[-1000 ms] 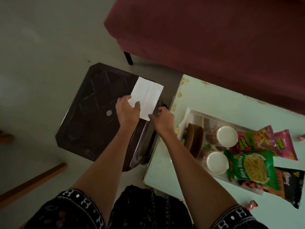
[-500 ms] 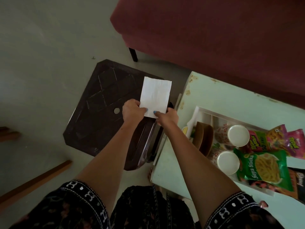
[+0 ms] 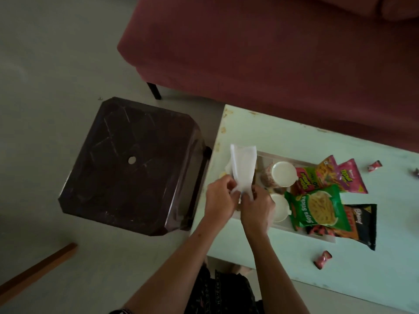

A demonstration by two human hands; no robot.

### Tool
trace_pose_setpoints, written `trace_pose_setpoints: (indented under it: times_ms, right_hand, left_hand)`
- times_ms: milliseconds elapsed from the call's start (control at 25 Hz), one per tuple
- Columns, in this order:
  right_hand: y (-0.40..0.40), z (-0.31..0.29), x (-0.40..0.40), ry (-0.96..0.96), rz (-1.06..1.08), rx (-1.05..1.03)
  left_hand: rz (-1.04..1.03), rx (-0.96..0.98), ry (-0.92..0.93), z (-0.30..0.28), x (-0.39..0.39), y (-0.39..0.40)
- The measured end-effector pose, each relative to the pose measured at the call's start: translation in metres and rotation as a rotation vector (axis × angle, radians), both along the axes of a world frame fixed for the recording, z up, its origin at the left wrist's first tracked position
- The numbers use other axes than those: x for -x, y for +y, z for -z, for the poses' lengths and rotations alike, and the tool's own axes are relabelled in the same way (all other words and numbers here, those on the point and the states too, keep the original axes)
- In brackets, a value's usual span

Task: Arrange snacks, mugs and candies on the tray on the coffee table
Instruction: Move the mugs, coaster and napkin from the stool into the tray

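Note:
Both hands hold a white paper napkin (image 3: 243, 168) upright over the left end of the white tray (image 3: 326, 239) on the pale coffee table (image 3: 272, 137). My left hand (image 3: 221, 198) pinches its lower left edge and my right hand (image 3: 257, 206) grips its lower right. On the tray stand two white mugs (image 3: 283, 174), one partly behind my right hand. A green Soya Sticks packet (image 3: 317, 206), a red-green packet (image 3: 309, 179), a pink packet (image 3: 350, 177) and a black-orange packet (image 3: 360, 225) lie over the tray's right end.
Wrapped candies lie loose on the table at the front (image 3: 323, 259) and at the far right (image 3: 375, 166). A dark brown plastic stool (image 3: 133, 164) stands left of the table. A maroon sofa (image 3: 272, 53) runs behind. A wooden strip (image 3: 36, 271) lies on the floor.
Both hands carried the napkin from over the stool rightwards to above the tray's left end. The flat sheet is now bent and folding between the fingers.

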State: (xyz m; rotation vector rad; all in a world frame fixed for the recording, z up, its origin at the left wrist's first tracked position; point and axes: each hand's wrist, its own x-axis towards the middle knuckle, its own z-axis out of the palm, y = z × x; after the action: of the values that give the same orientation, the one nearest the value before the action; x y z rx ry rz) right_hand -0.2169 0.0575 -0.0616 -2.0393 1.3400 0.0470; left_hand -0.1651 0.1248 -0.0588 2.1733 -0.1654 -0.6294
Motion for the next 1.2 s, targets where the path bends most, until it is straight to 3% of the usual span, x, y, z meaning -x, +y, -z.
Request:
trace_pose_setpoints:
  times_ms: [360, 800, 1200]
  right_hand:
    - [-0.013, 0.037, 0.033, 0.085, -0.109, -0.104]
    - [-0.012, 0.056, 0.032, 0.140, -0.195, -0.146]
    - [-0.015, 0.049, 0.048, 0.154, -0.250, -0.145]
  left_hand:
    - [0.076, -0.110, 0.012, 0.040, 0.042, -0.019]
    - [-0.074, -0.114, 0.071, 0.059, 0.046, -0.027]
    - [-0.088, -0.156, 0.092, 0.056, 0.050, -0.016]
